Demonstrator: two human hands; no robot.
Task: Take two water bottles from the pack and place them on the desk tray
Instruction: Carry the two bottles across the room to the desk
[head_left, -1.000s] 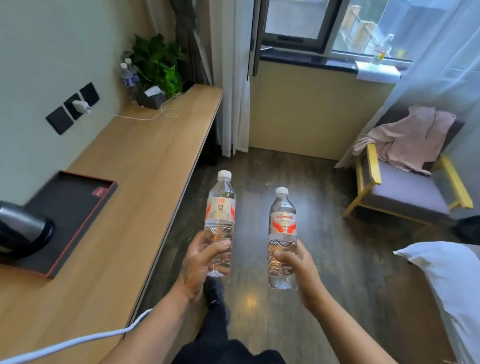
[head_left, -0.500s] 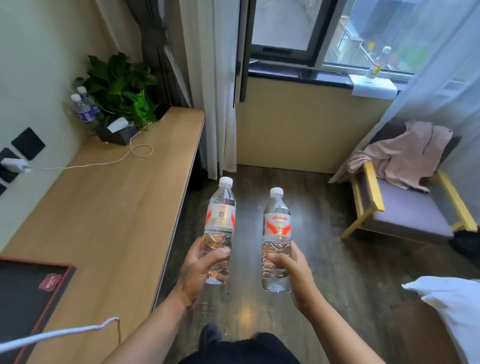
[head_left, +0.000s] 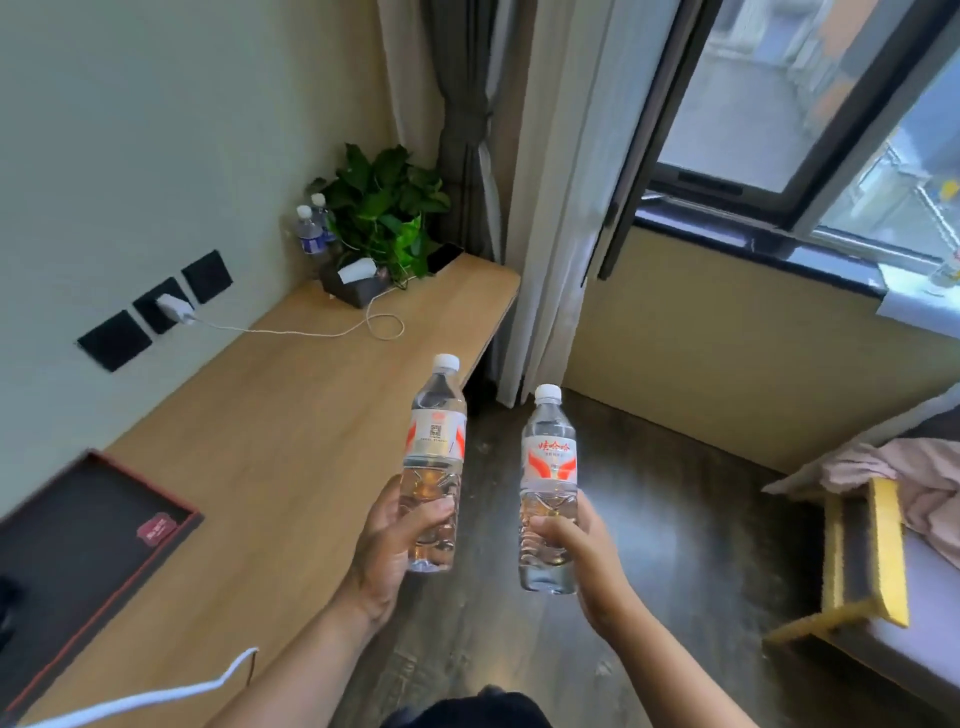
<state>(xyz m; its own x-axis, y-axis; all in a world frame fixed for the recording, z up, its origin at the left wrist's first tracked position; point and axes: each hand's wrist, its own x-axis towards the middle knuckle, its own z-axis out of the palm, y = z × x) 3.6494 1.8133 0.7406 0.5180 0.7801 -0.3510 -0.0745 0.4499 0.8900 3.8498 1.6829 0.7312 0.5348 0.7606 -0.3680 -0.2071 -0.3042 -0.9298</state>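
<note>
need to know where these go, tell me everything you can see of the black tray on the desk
The black tray is a shallow rectangular tray with a dark matte floor and a thin reddish raised rim. It lies flat on the wooden desk, near the wall, partly cut off by the frame's left edge. A small dark red tag sits inside near its far right corner. A dark object at the frame's edge overlaps it; what it is cannot be told. No bottle is on it.

Desk tray (head_left: 78, 545): cut off by the left picture edge; its near end is not seen.
Dark object on the tray (head_left: 8, 605): only a sliver is shown at the left edge; it cannot be identified.
Left bottle (head_left: 434, 462): lower body partly covered by the left hand (head_left: 389, 551).
Small bottles (head_left: 311, 228) by the plant (head_left: 384, 202): labels too small to be read.
Chair (head_left: 872, 561): cropped at the right edge.
</note>
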